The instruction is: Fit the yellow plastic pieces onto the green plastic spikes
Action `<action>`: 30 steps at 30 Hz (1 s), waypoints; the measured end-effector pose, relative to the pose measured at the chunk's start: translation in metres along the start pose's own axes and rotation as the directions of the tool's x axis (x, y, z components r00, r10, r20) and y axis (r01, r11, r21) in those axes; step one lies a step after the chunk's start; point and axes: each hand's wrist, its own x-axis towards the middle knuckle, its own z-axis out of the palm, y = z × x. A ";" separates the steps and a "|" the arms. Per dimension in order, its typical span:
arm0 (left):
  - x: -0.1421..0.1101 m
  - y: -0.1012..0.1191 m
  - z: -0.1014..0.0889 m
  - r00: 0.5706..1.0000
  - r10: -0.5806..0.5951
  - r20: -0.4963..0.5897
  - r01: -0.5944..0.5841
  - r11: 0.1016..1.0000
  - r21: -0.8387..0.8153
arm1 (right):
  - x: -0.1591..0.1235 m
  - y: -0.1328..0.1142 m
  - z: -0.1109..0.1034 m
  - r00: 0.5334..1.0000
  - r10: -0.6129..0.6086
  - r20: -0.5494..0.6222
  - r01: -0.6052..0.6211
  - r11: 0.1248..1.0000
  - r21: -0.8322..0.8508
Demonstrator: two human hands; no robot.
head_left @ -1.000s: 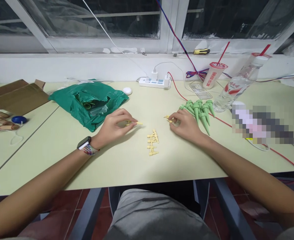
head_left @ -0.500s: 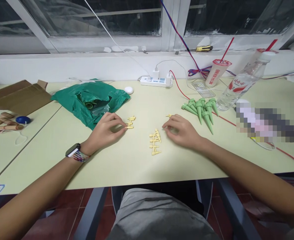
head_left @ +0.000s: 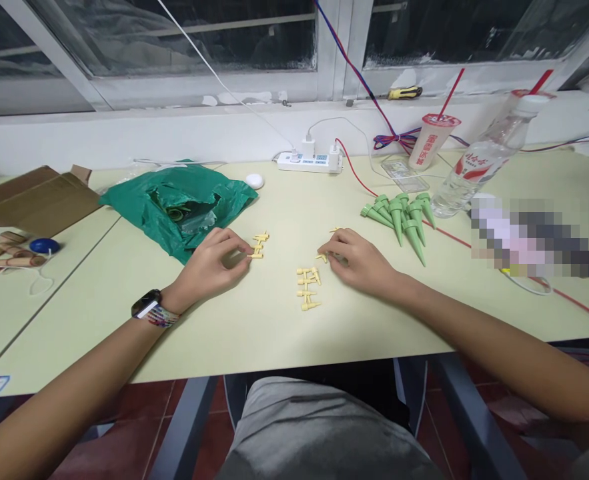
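My left hand (head_left: 219, 261) rests on the table with thumb and forefinger pinched at the end of a small yellow plastic fitting (head_left: 257, 256). A couple more yellow fittings (head_left: 261, 237) lie just beyond it. My right hand (head_left: 357, 261) is closed in a pinch on another small yellow fitting (head_left: 323, 257), tipped just above or on the table; its far end is hidden by the fingers. Between the hands, nearer to me, several yellow fittings (head_left: 306, 293) lie in a loose column. One more yellow fitting (head_left: 335, 230) shows behind my right knuckles, partly covered.
Several green plastic spikes (head_left: 399, 217) are heaped to the right. Behind them stand a water bottle (head_left: 479, 167) and a drink cup (head_left: 431, 143). A green plastic bag (head_left: 139, 193) lies left, a power strip (head_left: 304, 162) at the back, a red cable (head_left: 451, 240) along the right.
My right hand has taken hold of a yellow fitting from the top of the middle column and drawn it slightly away. My left hand keeps its place. The view has shifted slightly.
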 end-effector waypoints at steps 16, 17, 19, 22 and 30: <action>0.017 0.032 -0.004 0.999 -0.022 -0.030 0.015 0.974 -0.224 | 0.004 0.004 -0.013 0.991 -0.110 0.070 0.120 0.981 -0.156; 0.021 0.038 -0.003 0.999 -0.018 -0.026 0.011 0.969 -0.249 | 0.004 0.005 -0.013 0.992 -0.106 0.073 0.116 0.981 -0.153; 0.031 0.050 0.000 1.000 0.020 -0.022 -0.026 0.961 -0.277 | 0.005 0.006 -0.012 0.991 -0.101 0.084 0.113 0.982 -0.153; 0.046 0.065 0.010 0.995 0.094 -0.014 -0.094 0.952 -0.292 | 0.006 0.004 -0.014 0.990 -0.096 0.108 0.111 0.983 -0.148; 0.062 0.085 0.037 0.977 0.215 0.008 -0.202 0.930 -0.307 | 0.006 -0.011 -0.016 0.998 0.060 -0.015 -0.051 0.935 0.350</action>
